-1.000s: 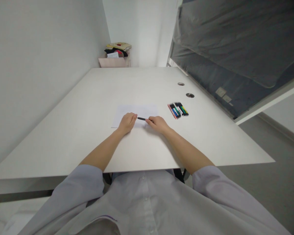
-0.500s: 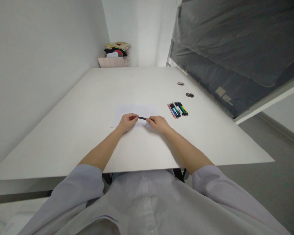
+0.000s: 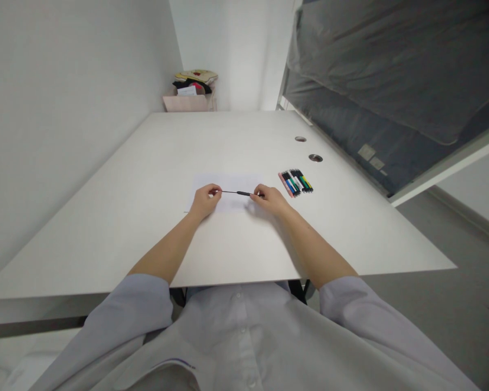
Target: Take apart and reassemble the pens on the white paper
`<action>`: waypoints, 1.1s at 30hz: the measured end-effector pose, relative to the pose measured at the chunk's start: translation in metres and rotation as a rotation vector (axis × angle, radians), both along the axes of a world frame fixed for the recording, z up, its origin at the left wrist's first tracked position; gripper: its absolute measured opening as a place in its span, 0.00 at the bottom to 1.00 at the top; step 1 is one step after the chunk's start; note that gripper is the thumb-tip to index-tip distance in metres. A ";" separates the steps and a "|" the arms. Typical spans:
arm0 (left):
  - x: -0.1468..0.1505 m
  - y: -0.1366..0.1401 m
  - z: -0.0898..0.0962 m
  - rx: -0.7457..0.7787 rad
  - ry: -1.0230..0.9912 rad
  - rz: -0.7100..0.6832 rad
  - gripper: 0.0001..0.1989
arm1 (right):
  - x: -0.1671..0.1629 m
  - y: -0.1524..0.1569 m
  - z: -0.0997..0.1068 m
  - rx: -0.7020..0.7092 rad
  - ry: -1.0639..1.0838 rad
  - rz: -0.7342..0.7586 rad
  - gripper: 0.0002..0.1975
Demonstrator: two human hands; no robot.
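My right hand (image 3: 271,199) pinches a black pen barrel (image 3: 243,193), held level above a white sheet of paper (image 3: 232,205). From the barrel's left end sticks a thin dark pen refill (image 3: 230,191). My left hand (image 3: 206,200) has the refill's far end between thumb and fingers. Whether a tip sits on that end is hidden by the fingers. At the paper's lower left corner lies a thin dark stick (image 3: 186,212), partly covered by my left wrist and too small to make out.
Right of the paper, several pens (image 3: 295,183) in black, pink, blue, green and yellow lie in a row. Two round cable holes (image 3: 315,158) are set in the white table (image 3: 146,179). A box (image 3: 186,103) with cloth stands past the far edge; a grey-covered panel (image 3: 375,81) borders the right.
My hands have moved apart, the left one leftward and the right one slightly rightward. A long stretch of thin refill now shows between the left fingers and the barrel.
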State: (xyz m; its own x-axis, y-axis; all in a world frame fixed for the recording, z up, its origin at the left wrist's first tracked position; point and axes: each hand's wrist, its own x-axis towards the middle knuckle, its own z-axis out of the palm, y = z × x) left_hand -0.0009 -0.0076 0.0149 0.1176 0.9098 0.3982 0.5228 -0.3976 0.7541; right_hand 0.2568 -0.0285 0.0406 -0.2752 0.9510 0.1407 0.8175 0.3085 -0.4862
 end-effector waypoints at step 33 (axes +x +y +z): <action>0.018 -0.015 0.005 -0.026 0.161 -0.078 0.10 | -0.029 0.007 -0.020 0.301 -0.009 0.175 0.16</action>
